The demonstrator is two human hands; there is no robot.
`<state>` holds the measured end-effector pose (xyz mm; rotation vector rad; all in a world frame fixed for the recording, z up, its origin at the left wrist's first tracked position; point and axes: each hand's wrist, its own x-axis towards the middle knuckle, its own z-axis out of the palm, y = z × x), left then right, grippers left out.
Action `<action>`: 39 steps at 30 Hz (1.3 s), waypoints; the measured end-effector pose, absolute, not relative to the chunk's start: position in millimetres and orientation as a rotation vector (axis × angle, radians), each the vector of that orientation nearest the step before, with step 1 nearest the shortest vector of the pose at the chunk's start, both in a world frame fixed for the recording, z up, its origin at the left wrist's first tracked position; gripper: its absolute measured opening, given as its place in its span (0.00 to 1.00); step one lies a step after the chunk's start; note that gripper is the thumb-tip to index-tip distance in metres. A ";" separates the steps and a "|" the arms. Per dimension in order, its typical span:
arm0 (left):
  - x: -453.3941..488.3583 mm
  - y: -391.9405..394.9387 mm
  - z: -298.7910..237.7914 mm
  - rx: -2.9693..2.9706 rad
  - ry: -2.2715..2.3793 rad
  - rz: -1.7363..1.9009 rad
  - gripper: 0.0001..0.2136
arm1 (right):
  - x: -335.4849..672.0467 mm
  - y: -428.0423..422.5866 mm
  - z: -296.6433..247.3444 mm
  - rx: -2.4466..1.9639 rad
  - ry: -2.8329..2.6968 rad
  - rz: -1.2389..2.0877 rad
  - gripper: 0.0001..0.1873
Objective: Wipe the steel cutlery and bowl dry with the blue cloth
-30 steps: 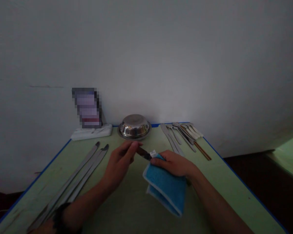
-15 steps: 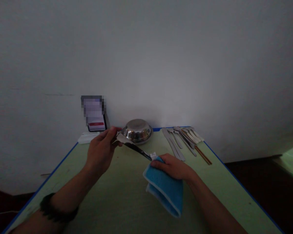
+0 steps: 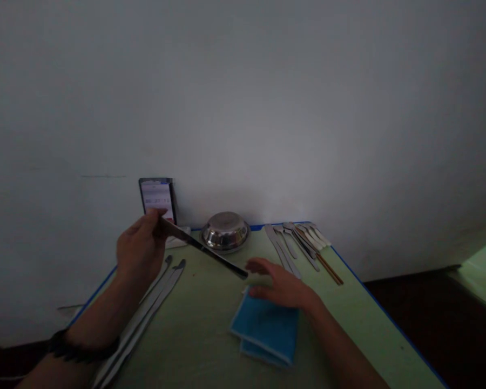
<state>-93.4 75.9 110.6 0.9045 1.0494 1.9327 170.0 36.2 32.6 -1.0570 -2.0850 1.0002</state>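
My left hand [image 3: 140,249] is closed around one end of a long metal utensil [image 3: 204,249] and holds it above the green table [image 3: 194,335]; its far tip slants down toward my right hand. My right hand [image 3: 277,283] lies with fingers stretched out, resting on the upper edge of a folded blue cloth [image 3: 265,330]. The utensil's tip sits just in front of my right fingers. Which kind of utensil it is I cannot make out in the dim light.
Long metal utensils [image 3: 146,308] lie on the table at the left. An upturned steel bowl [image 3: 225,231] stands at the back by the wall, next to a propped phone [image 3: 157,199]. Several spoons and chopsticks [image 3: 302,246] lie at the back right.
My left hand drew the utensil up and to the left, out of the cloth. My right hand let go of the folded cloth, which now lies flat on the table.
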 end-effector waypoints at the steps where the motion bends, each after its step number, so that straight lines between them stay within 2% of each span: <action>1: -89.2 76.2 108.3 0.871 1.020 1.958 0.08 | 166.9 33.6 35.1 -1.042 -2.048 0.958 0.33; 3: -80.8 75.0 103.9 0.850 1.003 1.934 0.07 | 159.1 27.8 39.6 -1.034 -2.023 0.857 0.32; 8: -63.3 64.4 98.7 0.904 0.940 1.801 0.06 | 140.0 18.3 39.7 -1.116 -2.079 0.820 0.16; 14: -26.2 60.3 87.1 1.106 1.004 1.603 0.15 | 152.8 30.5 42.3 -1.162 -1.894 0.578 0.13; 17: 2.9 70.3 76.4 1.666 1.274 1.272 0.20 | 171.0 44.8 45.4 -1.220 -1.698 0.461 0.14; 22: 43.9 96.9 57.7 2.024 1.222 0.868 0.16 | 205.9 74.3 28.3 -1.529 -1.640 0.405 0.18; 26: 62.7 113.9 38.5 2.156 1.333 0.616 0.19 | 226.0 84.4 6.7 -1.733 -1.771 0.381 0.20; 31: 78.3 121.0 21.0 2.268 1.356 0.355 0.26 | 235.5 82.9 -2.3 -1.845 -1.836 0.295 0.17; 39: 82.6 118.8 19.1 2.408 1.344 0.186 0.28 | 227.9 84.1 -8.4 -1.871 -1.816 0.249 0.19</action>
